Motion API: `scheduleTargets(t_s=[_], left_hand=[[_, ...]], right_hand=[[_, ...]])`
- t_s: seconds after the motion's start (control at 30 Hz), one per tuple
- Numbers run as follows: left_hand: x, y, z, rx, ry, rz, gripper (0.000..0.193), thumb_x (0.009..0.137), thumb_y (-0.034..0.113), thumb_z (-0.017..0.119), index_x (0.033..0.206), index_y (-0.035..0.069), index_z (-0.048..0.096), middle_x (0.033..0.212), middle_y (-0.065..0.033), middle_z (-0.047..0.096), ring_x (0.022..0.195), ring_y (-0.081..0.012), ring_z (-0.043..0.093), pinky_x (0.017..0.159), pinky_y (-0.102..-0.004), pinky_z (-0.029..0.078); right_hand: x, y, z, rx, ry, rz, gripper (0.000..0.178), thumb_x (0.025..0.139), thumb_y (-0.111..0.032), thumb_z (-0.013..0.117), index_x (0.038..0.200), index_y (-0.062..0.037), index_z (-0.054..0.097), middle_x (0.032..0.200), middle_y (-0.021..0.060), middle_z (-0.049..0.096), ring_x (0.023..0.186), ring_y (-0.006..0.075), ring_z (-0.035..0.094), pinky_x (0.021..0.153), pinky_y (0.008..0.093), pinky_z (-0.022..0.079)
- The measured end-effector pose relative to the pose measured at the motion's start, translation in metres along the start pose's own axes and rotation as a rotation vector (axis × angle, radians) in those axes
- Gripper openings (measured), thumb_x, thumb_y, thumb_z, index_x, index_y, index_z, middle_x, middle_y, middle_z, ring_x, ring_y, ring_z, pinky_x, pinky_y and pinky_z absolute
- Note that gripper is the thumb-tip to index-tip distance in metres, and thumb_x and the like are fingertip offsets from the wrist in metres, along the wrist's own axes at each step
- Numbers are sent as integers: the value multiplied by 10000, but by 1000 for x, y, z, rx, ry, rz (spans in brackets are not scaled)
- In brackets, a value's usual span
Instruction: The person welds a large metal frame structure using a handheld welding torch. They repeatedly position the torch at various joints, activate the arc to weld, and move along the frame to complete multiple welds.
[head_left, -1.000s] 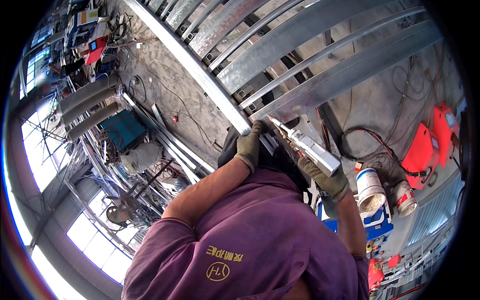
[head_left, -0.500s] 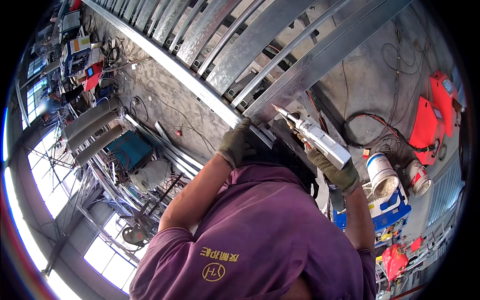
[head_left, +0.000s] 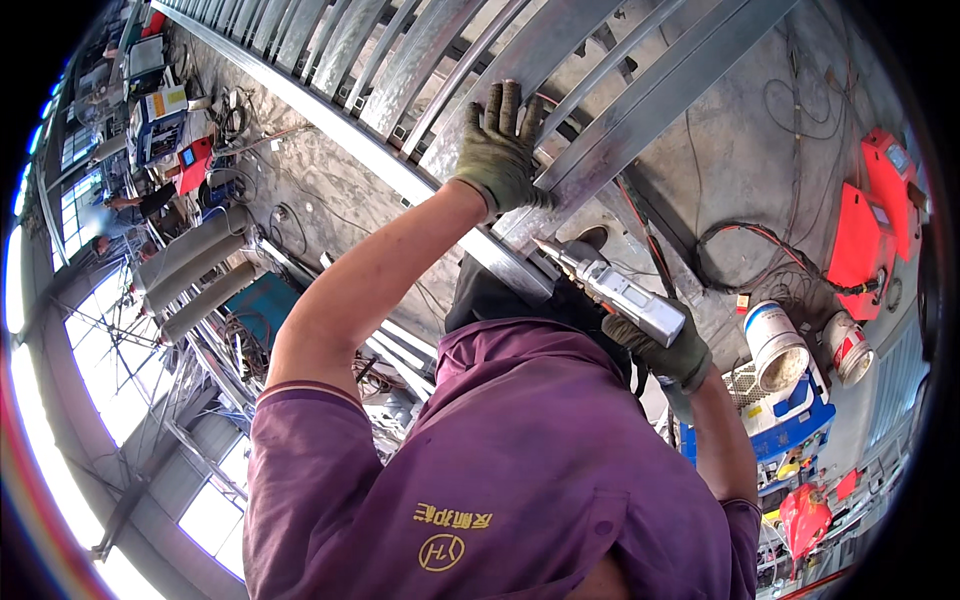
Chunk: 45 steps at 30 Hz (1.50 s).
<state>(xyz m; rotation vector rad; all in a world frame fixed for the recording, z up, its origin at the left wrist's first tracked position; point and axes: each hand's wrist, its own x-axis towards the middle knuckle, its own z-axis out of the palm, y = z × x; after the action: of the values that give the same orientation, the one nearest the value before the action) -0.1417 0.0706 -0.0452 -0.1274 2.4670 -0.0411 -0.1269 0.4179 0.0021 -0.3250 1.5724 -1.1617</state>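
My left hand (head_left: 499,155), in a green work glove, is spread with its fingers apart over the near end of a galvanized metal frame (head_left: 640,125). It reaches over the flat slats and thin tubes; whether the palm presses on the metal I cannot tell. My right hand (head_left: 668,352), gloved too, is closed round the grip of a white handheld laser welding gun (head_left: 632,302). The gun's pointed nozzle aims up and left, just short of the frame's near corner. My fingers partly hide the grip.
Red machines (head_left: 862,240) stand at the right, joined to a looped cable (head_left: 740,228). Two white buckets, one larger (head_left: 775,345), sit beside a blue machine (head_left: 795,435). At the left are grey cylinders (head_left: 195,250), a teal box (head_left: 262,305) and, farther off, a person's arm (head_left: 130,202).
My left hand has left the frame's near corner, moving forward and spreading over the slats. My right hand has drawn the welding gun slightly back toward me. The view has shifted a little.
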Motion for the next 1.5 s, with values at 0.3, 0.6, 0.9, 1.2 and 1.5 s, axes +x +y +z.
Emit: scheduleTargets(t_s=[0.3,0.6,0.9,1.2,1.5], left_hand=[[5,3,-1,-9,18,26,1443,692,846,766,1707,54,115,1749,-317,30,1640,-458,8,1291,-617,72],[5,7,-14,-49,13,30,1419,665,791,828,1710,94,169,1761,-289,45,1645,-442,5,1285,-607,99],[4,9,-15,-45,22,38,1390,662,774,844,1699,93,215,1757,-290,68,1641,-453,37,1276,-615,124],[2,12,-15,-24,54,42,1371,669,790,824,1691,87,241,1753,-296,80,1638,-457,57,1265,-613,148],[0,15,-17,-37,52,45,1379,657,795,831,1684,78,257,1750,-300,82,1636,-458,61,1262,-610,152]], right_hand=[[24,-3,-2,118,-75,83,448,945,-162,837,1343,-12,697,1214,98,768,1096,150,719,934,311,577],[56,-18,2,38,-177,125,409,951,-182,834,1315,-42,711,1181,76,778,1063,150,732,923,311,587],[69,7,12,55,-188,80,387,962,-184,821,1316,-66,718,1215,73,776,1100,160,731,935,308,586],[71,29,20,406,-250,82,412,1003,-137,720,1387,-34,616,1304,143,697,1175,233,692,1002,371,571],[69,2,21,233,-172,123,381,952,-224,834,1293,-82,738,1206,72,788,1105,170,740,932,322,588]])
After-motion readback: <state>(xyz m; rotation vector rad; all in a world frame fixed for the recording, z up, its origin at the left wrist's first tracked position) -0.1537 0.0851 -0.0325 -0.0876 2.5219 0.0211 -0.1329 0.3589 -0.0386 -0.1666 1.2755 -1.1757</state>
